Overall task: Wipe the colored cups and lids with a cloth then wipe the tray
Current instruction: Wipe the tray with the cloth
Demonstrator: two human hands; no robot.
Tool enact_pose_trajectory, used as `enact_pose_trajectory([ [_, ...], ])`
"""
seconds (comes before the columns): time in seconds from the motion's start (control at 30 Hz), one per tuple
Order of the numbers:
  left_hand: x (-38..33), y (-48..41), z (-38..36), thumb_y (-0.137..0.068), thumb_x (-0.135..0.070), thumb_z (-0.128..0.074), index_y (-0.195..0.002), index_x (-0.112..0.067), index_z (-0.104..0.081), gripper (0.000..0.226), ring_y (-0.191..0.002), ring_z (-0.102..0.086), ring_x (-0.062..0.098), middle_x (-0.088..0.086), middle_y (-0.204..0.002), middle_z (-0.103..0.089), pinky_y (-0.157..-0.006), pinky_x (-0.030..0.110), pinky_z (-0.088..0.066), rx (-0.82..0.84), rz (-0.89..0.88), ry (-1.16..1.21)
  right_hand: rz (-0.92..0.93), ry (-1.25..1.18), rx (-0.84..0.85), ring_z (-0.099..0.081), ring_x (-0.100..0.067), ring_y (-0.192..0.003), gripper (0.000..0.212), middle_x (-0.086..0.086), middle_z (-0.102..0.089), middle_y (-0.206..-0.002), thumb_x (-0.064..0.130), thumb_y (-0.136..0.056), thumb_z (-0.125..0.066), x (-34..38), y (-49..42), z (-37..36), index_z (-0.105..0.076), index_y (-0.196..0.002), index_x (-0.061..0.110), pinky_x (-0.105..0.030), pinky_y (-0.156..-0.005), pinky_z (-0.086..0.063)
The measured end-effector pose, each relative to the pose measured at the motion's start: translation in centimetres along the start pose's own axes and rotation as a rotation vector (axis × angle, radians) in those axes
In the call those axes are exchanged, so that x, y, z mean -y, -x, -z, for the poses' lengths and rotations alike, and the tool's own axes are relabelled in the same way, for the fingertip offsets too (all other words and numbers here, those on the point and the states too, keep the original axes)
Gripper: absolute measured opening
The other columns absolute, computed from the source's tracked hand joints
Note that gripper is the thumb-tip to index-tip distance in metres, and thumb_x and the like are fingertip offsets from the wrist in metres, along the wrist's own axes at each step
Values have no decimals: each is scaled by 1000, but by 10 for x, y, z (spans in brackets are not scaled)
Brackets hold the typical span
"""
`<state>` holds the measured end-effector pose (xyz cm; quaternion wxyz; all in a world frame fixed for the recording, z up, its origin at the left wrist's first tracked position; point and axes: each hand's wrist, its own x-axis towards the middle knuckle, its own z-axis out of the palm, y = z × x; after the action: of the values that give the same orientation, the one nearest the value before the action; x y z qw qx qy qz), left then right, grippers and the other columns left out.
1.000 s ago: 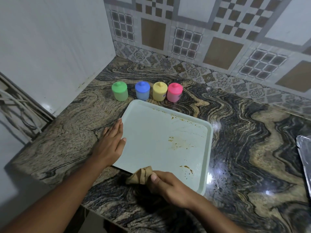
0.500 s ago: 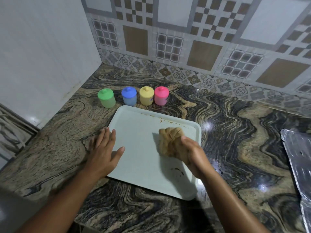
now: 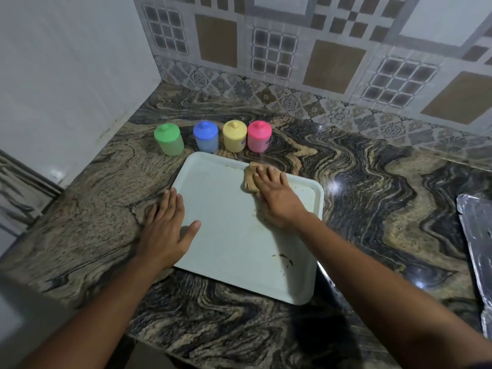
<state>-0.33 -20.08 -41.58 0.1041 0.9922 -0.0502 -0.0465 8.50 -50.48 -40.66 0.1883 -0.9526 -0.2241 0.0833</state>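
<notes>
Four lidded cups are lined up on the worktop (image 3: 372, 195) just beyond the far edge of the tray (image 3: 226, 235): green (image 3: 168, 139), blue (image 3: 205, 137), yellow (image 3: 234, 136) and pink (image 3: 259, 136). All are closed, so what is inside cannot be seen. The tray is set at a slight slant to the worktop's front edge, and its long sides appear to run from far to near. A tan cloth (image 3: 250, 179) is pressed flat against the tray's far edge, below the pink cup, by the right hand (image 3: 277, 201). That hand's fingers are laid out straight on top of the cloth, not curled round it. The tray's left edge is held down by the left hand (image 3: 165, 230), palm flat, thumb spread onto the tray. Brown smears (image 3: 286, 259) are seen toward the tray's near right corner, nearer the person than the cloth and on the right hand's side. A pull of the cloth toward that corner is judged to be what is needed next. Nothing else is carried by the tray.
</notes>
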Motion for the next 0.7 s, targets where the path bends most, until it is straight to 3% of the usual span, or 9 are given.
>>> enact_pose_trajectory([
  [0.2, -2, 2, 0, -91, -69, -4, -158, -6, -13, 93, -154, 9, 15, 5, -167, 3, -124, 48, -12, -1, 54, 8, 23, -148, 3, -5, -24, -158, 57, -4, -21, -168, 36, -106, -27, 3, 20, -8, -31, -159, 14, -40, -128, 1],
  [0.43, -4, 1, 0, -91, -66, -7, -158, -6, -12, 90, -154, 8, 16, 5, -168, 3, -124, 48, -13, 7, 73, 15, 136, -312, 143, -5, -18, -158, 54, 1, -26, -167, 40, -107, -29, 40, 88, -24, -38, -156, 19, -44, -129, -1],
  [0.7, -5, 1, 0, -90, -66, -8, -158, -6, -12, 91, -154, 9, 16, 4, -168, 4, -124, 50, -14, 16, 93, 3, 129, -510, 312, -6, -3, -156, 45, 5, -34, -164, 27, -110, -36, 80, 150, -34, -41, -154, 23, -33, -129, 1],
])
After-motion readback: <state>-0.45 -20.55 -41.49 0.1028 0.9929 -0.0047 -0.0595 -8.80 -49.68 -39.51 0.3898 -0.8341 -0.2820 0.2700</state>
